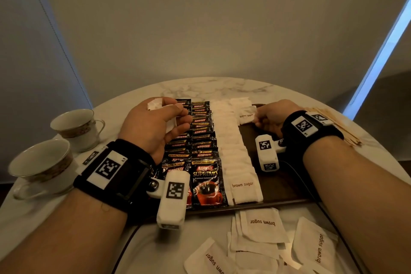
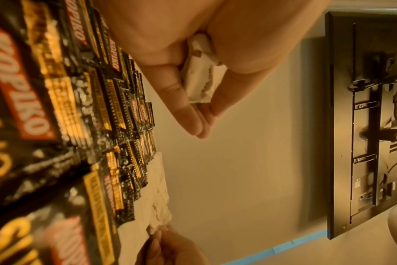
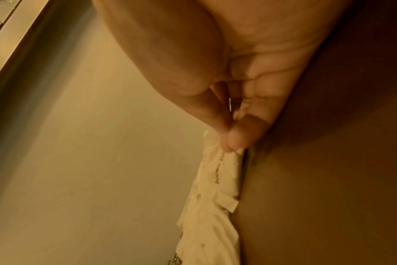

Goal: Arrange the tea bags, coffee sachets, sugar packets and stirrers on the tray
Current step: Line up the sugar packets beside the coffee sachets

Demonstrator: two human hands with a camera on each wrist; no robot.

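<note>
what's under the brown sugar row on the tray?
The dark tray shows bare beside the brown sugar row. The packets overlap like shingles, so each hides most of the one behind it; whether anything else lies beneath cannot be seen. The right hand pinches the far packet.

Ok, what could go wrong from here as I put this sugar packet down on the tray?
1. The right hand pinches a sugar packet right beside the overlapped sugar row; a nudge may shift that row.
2. The left hand grips a wad of packets above the coffee sachets; one could slip onto them.
3. The stirrers lie near the right wrist and might get swept.
</note>
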